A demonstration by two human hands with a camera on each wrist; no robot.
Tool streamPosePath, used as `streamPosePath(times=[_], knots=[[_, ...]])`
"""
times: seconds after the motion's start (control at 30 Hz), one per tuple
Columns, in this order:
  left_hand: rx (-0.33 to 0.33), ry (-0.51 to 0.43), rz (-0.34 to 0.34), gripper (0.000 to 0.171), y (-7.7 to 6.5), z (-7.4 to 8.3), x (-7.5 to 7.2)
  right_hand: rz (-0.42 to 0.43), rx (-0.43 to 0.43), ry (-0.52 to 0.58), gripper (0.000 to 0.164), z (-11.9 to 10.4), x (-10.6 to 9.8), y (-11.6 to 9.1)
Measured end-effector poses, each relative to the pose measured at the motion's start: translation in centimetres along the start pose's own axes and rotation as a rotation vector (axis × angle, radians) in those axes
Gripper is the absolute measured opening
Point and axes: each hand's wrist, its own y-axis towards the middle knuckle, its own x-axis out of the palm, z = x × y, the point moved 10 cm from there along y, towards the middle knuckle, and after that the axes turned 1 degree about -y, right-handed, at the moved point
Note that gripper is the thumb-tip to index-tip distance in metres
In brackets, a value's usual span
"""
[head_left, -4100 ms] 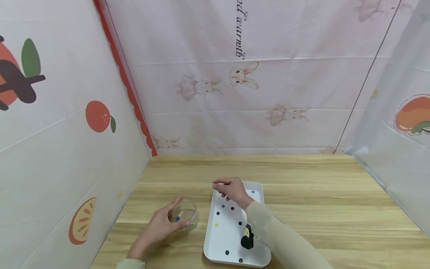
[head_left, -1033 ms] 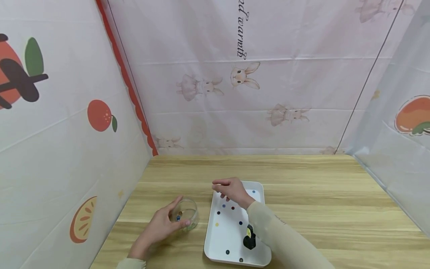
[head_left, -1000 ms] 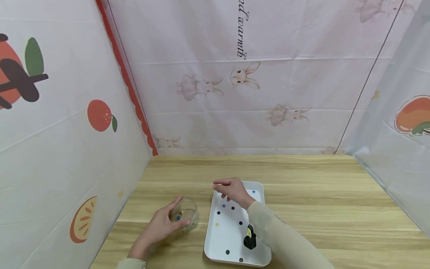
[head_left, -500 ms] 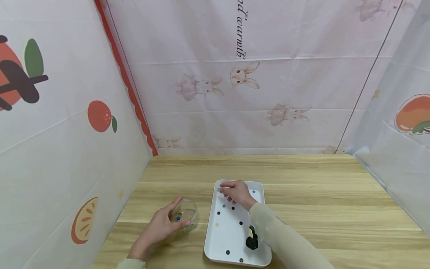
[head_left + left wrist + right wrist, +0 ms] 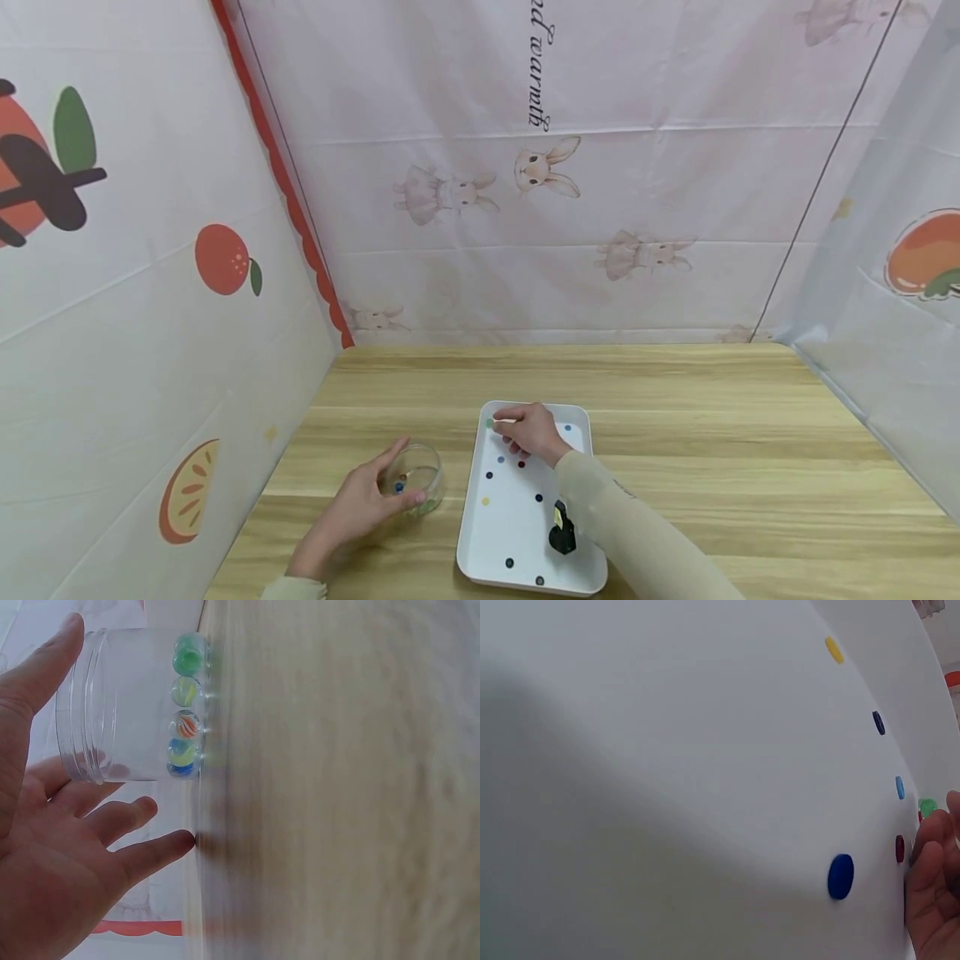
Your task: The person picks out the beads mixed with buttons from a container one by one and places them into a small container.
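Observation:
A clear glass-like jar (image 5: 431,467) stands on the table left of the white tray (image 5: 467,533). My left hand (image 5: 360,500) holds it, thumb on the near side and fingers around the far side. Several swirled glass marbles (image 5: 184,725) line the jar's bottom, green, yellow, orange-striped and blue. Over the tray's far end is my right hand (image 5: 531,429), thumb and index fingertips slightly apart. Right at those fingertips, in the far-left corner, lies a small round green piece (image 5: 490,423). The right wrist view has the green piece (image 5: 928,806) just beyond the bent fingers.
Several small coloured discs are scattered in the tray, including a yellow one (image 5: 485,501), a dark red one (image 5: 522,464) and a blue one (image 5: 841,877). A black wrist camera (image 5: 562,533) hangs by the right sleeve. Printed cloth walls (image 5: 480,292) enclose the wooden table (image 5: 712,467).
My right hand has shifted right and slightly nearer, off the tray's far-left corner, where the green piece now shows. An amber marble appeared in the jar after the oldest frame. My left hand stays put.

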Motion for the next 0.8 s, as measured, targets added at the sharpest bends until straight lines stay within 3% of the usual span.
streamPosePath(times=[0.5,0.8], knots=[[-0.001,-0.004,-0.007,0.102,-0.06,0.12,-0.05,-0.001,-0.017,-0.034,0.025,-0.19,0.27,0.13],[0.000,-0.009,-0.006,0.101,-0.18,0.28,-0.10,0.043,-0.019,-0.103,0.026,0.10,0.54,0.28]])
